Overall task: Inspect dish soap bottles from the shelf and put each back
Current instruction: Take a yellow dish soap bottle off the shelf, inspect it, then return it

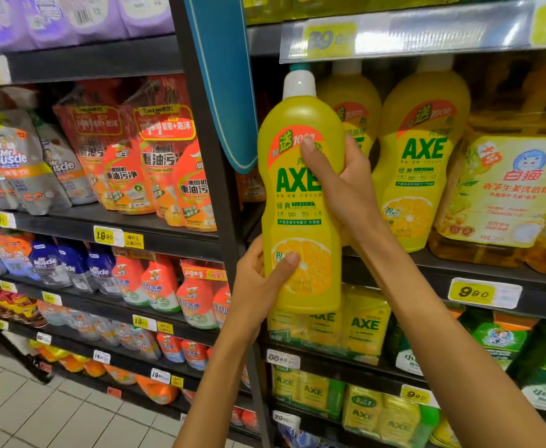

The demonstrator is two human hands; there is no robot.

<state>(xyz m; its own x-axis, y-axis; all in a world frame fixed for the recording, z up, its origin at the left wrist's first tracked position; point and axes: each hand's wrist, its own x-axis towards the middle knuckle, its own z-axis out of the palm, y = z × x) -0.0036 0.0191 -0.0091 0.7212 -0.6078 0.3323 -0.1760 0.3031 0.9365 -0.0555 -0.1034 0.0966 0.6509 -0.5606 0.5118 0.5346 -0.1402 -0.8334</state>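
Note:
A tall yellow AXE dish soap bottle (297, 202) with a white cap is held upright in front of the shelf, label facing me. My right hand (339, 185) grips its upper half from the right, thumb across the label. My left hand (262, 279) grips the lower part from the left, thumb on the lemon picture. Two more yellow AXE bottles (420, 163) stand on the dark shelf (478, 270) just behind and to the right.
A big yellow jug (504, 195) of another soap sits at the far right. A dark upright post (207, 163) splits the shelving; orange and grey refill pouches (142, 166) fill the left bay. AXE refill packs (358, 324) lie on the shelf below. Tiled floor (38, 412) lies at the lower left.

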